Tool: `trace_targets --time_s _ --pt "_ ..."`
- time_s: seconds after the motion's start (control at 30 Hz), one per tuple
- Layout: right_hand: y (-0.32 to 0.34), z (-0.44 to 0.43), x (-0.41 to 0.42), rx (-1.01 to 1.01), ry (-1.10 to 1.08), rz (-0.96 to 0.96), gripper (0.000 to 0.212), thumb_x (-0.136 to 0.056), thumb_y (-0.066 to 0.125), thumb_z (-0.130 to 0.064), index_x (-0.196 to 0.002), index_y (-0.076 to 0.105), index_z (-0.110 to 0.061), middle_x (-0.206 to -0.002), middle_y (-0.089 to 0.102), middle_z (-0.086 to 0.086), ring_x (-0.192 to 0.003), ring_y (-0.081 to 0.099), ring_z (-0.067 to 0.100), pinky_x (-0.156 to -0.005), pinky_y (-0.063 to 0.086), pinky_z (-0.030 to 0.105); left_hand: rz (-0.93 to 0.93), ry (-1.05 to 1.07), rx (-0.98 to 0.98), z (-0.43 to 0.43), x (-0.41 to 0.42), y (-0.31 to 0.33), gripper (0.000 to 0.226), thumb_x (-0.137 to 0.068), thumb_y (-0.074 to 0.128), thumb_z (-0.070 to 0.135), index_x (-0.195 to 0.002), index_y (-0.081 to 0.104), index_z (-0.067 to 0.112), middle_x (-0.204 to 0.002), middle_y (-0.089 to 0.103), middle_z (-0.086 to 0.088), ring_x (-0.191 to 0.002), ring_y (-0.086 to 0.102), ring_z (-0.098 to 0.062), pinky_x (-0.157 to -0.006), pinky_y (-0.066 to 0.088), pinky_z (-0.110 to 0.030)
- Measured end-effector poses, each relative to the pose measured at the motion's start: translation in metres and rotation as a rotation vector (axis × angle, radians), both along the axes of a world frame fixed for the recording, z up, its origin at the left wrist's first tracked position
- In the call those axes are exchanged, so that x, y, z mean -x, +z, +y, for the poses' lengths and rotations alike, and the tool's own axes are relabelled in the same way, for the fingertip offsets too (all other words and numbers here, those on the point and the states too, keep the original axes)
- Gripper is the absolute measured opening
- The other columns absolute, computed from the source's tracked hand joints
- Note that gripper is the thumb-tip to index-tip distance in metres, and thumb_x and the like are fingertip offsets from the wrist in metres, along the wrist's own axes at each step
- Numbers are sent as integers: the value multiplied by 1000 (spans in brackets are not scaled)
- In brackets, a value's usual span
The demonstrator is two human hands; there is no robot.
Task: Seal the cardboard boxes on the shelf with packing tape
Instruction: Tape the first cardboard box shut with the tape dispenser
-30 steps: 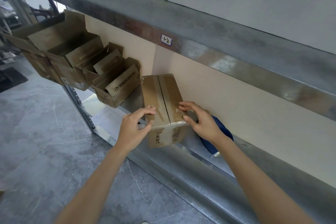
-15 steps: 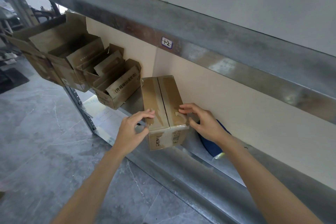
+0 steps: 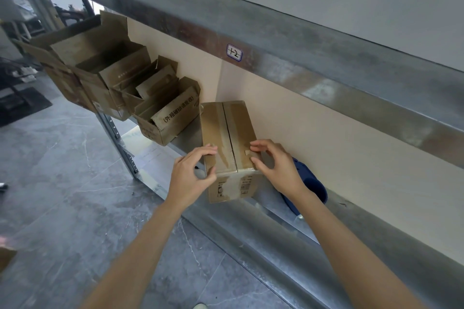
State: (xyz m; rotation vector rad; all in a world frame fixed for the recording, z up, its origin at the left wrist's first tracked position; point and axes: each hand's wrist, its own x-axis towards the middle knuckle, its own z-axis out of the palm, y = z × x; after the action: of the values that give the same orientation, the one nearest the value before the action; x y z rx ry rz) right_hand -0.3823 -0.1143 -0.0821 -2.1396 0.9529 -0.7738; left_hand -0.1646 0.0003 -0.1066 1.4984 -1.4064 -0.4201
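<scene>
Curled fingers point(image 3: 209, 150) of the left hand point(image 3: 192, 174) clamp the near left corner of a closed box point(image 3: 241, 123), thumb against its side. The right hand point(image 3: 280, 165) hooks its fingertips over the top's right edge, with its thumb at the near right corner. Between the two hands, glossy tape point(image 3: 222, 133) covers the lid's centre seam. The box sits at the front of a metal shelf point(image 3: 251, 218). Just behind the right wrist lies a blue object point(image 3: 313, 188). Beyond the left fingers, open boxes point(image 3: 165, 120) crowd the shelf. Above, a label point(image 3: 234, 52) marks the upper beam.
</scene>
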Motion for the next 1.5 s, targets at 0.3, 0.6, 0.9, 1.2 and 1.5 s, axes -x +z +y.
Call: trace_targets --time_s 0.3,0.6,0.9,1.2,1.5 --pt "13 -7 13 -112 133 107 69 -71 84 -44 -131 52 -38 -128 57 -22 -123 48 -4 -102 39 23 -11 38 -25 1 20 1 58 -75 79 44 -125 59 22 -142 52 14 -142 33 -3 -112 35 -55" --pt "12 2 11 135 184 187 54 -75 83 -31 -124 61 -31 -120 61 -19 -114 50 4 -97 45 29 -112 37 -16 8 -4 -2 58 -70 83 43 -122 63 30 -138 55 20 -137 39 2 -114 37 -37" --pt "8 22 -10 305 52 286 53 -77 69 -55 -119 65 -23 -109 61 -7 -103 48 15 -78 51 34 -267 -70 48 0 -28 -4 60 -67 79 51 -119 63 27 -132 58 18 -130 45 -1 -95 47 -26" --pt "6 45 -37 370 -25 378 70 -75 58 -76 -127 61 -29 -128 55 -7 -120 48 14 -97 46 38 -52 -363 -66 -21 -89 5 47 -68 86 33 -108 63 23 -139 56 20 -138 40 1 -112 34 -19" --pt "7 52 -64 283 -36 372 55 -79 75 -47 -131 61 -34 -138 52 -5 -129 45 15 -108 41 41 -106 -285 -34 -42 -132 -1 47 -71 85 30 -115 68 34 -121 46 14 -116 47 2 -99 35 -7"
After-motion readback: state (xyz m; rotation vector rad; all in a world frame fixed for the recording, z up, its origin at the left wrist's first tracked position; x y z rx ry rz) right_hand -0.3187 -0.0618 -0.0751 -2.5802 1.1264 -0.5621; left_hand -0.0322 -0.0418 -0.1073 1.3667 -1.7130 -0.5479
